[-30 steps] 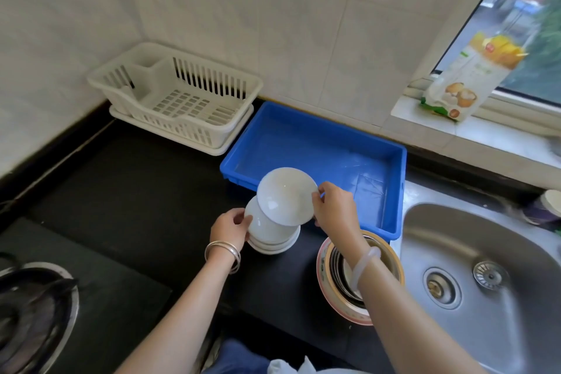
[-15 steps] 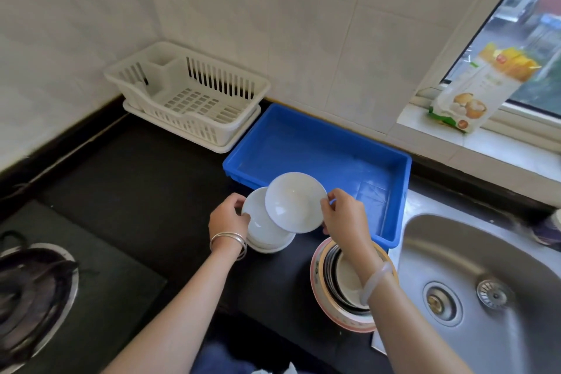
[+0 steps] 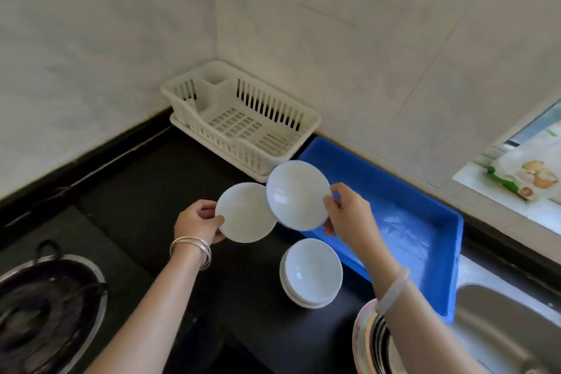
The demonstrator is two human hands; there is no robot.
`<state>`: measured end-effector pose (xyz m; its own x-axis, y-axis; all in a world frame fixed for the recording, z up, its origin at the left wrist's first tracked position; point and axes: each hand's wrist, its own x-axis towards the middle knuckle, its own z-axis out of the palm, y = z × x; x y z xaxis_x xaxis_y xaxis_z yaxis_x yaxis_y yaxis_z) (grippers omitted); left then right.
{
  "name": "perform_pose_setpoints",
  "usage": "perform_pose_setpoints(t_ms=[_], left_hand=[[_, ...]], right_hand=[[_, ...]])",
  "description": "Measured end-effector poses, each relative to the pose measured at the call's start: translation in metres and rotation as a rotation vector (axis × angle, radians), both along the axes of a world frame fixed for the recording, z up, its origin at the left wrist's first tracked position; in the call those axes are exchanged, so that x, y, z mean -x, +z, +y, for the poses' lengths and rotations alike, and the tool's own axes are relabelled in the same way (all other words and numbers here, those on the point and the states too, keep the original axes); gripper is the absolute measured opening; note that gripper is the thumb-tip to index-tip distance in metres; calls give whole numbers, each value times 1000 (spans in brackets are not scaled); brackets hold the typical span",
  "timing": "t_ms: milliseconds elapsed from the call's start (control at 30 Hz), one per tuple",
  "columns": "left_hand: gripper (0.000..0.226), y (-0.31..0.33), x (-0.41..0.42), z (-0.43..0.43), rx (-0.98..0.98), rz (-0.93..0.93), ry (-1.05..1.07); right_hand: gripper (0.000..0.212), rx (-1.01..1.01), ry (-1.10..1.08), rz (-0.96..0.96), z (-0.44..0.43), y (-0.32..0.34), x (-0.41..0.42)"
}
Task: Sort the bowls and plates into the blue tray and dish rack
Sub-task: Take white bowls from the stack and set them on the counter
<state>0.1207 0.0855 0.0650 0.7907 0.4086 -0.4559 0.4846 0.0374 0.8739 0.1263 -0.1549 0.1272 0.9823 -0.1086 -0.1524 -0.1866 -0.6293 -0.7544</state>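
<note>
My left hand [image 3: 197, 223] pinches the rim of a small white plate [image 3: 244, 212], held up above the black counter. My right hand [image 3: 349, 212] pinches a second white plate [image 3: 296, 194] by its right rim, overlapping the first and held over the near left corner of the blue tray [image 3: 425, 191]. A short stack of white plates [image 3: 311, 273] stands on the counter below both hands. The white dish rack [image 3: 243, 118] sits in the far corner, with nothing in it. The blue tray holds no dishes.
A stack of bowls with a pink-rimmed outer one [image 3: 368, 340] sits at the bottom right, partly hidden by my right forearm. A steel sink [image 3: 510, 328] lies to the right, a gas burner [image 3: 39, 313] at the bottom left. A food packet [image 3: 528, 176] lies on the window sill.
Both hands rose from the stack, each lifting one white plate. The left hand let go of the stack and took its top plate. The camera tilted up and left.
</note>
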Motion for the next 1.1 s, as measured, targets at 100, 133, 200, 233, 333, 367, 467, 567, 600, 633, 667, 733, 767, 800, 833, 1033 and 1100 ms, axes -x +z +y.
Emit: perform_pose_setpoints(t_ms=[100,133,200,233,333,367,467,567,600,633,667,733,767,800,833,1033,1100], left_hand=[[24,-10,-10,40,6,15,116],[25,-14,-14,52,-1,26,154],[25,-24,-22,77,-1,44,232],[25,-29,-26,89,3,50,271],[26,-45,-38,120,19,71,381],[26,-51,-42,129,28,75,416],[27,-64,-56,153,49,87,510],[28,-74,-71,173,74,89,598],[29,-76,-75,179,89,85,623],[30,-78,-79,184,103,81,645],[31,-79,-83,188,112,79,664],[32,-82,-88,195,122,76,695],[33,-84,-90,198,123,77,704],[33,-85,-92,201,124,80,712],[33,-87,-93,203,128,83,721],[33,-97,-98,210,158,101,750],[33,-99,-100,211,164,109,752]], right_hand=[[15,-19,77,86,37,-16,-35],[15,-34,94,116,50,-23,-47],[16,-76,115,172,77,-37,-71],[17,-94,125,194,91,-45,-82],[13,-104,173,216,131,-68,-111],[12,-106,185,223,145,-75,-120],[12,-146,167,279,182,-96,-144],[13,-211,95,333,214,-114,-165],[14,-221,77,347,222,-120,-172],[17,-225,60,363,230,-125,-178],[20,-224,48,382,238,-130,-184],[24,-201,43,415,250,-138,-193],[26,-178,45,425,255,-142,-197],[29,-152,49,433,260,-145,-201],[32,-131,53,437,263,-148,-204],[27,-155,46,439,275,-159,-214],[24,-139,61,440,277,-162,-216]])
